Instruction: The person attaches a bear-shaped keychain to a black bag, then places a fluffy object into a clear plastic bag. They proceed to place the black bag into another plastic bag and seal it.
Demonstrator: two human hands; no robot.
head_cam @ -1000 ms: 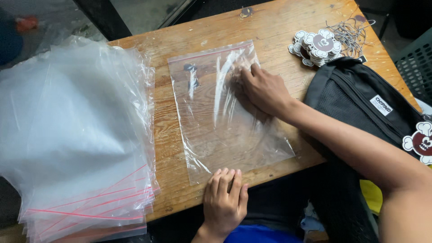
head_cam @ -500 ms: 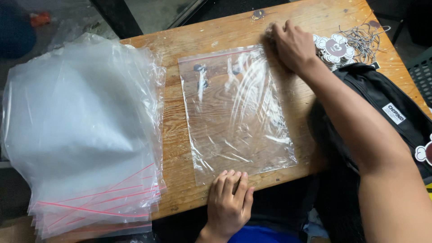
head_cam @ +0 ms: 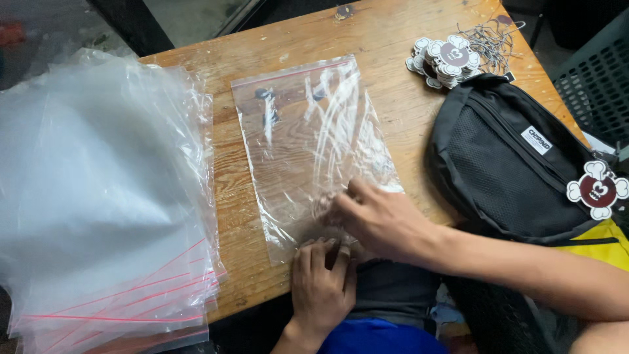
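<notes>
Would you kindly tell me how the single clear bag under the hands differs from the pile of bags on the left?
The single bag lies flat, one layer, wood grain showing through; the pile is many layers, cloudy. Both hands, left and right, touch the single bag; none touches the pile. Both are clear plastic with red strips.

The surface (head_cam: 393,98) is bare wood, worn and matt, with visible grain and a few dark stains. On it lies a bag (head_cam: 308,144) of thin clear plastic, glossy and creased, catching white glare, with a red strip along its far edge. The stack of bags (head_cam: 105,196) looks the same film, cloudier where layers overlap. The pouch (head_cam: 511,164) is black matt cloth with a mesh panel. The stickers (head_cam: 445,59) look like smooth printed card.
</notes>
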